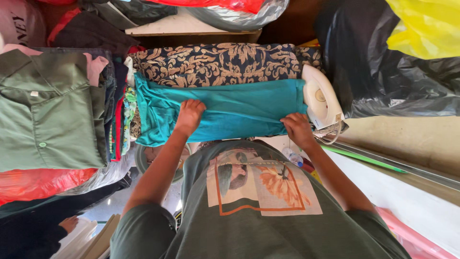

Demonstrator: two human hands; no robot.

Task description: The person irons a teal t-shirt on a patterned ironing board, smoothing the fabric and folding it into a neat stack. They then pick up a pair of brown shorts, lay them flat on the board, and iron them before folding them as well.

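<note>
The scene is lit brightly and evenly by soft daylight. Glare is seen on the black plastic bag (383, 81) beyond the right hand (298, 130). Only faint shadows are cast under both hands. Edges are slightly stretched; focus is sharp.

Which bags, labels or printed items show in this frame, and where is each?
Yellow plastic bag: top right, crumpled.
Black plastic bag: right, beside the white iron.
Red plastic bag: lower left, under the green shirt.
White bag with dark lettering: top left corner.
Small white label: on the green shirt.
</note>
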